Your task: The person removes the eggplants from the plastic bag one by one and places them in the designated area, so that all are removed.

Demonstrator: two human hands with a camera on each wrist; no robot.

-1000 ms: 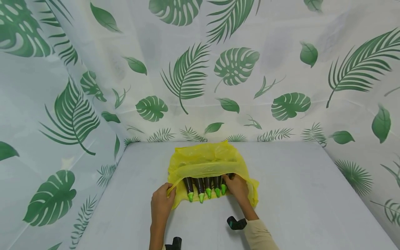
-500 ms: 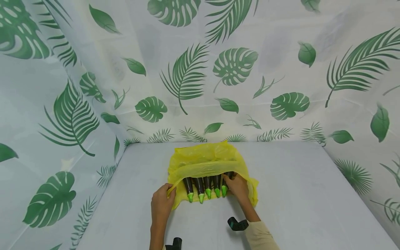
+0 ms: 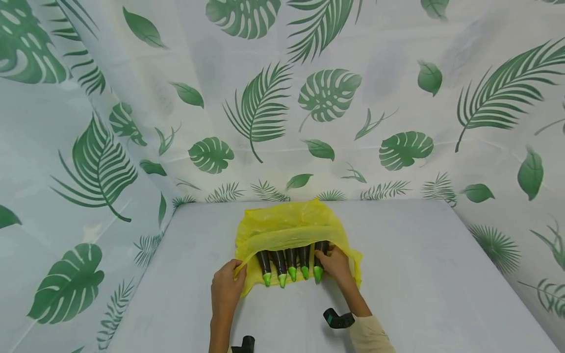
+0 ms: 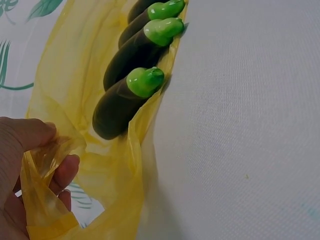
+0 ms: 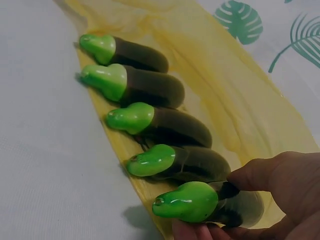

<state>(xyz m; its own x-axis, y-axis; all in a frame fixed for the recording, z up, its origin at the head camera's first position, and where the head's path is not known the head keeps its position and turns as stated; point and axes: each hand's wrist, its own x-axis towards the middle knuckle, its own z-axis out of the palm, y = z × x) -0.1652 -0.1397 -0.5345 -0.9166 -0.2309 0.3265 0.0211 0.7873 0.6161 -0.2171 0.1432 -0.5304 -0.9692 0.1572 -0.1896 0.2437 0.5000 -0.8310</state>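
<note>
At the mouth of the bag (image 3: 287,237): four eggplants (image 5: 180,125) lie side by side, a fifth eggplant (image 5: 210,202) at the right end.
Right hand (image 3: 339,264): pinches the fifth eggplant between thumb and fingers.
Left hand (image 3: 227,284): pinches the bag's edge.
Progress: I judge four settled; the fifth is not yet let go. Going in or out, I cannot tell.
Stem end (image 5: 172,205): green, pointing out toward the near side.
Long axis: front to back, dark end inward, roughly parallel to the row.
</note>
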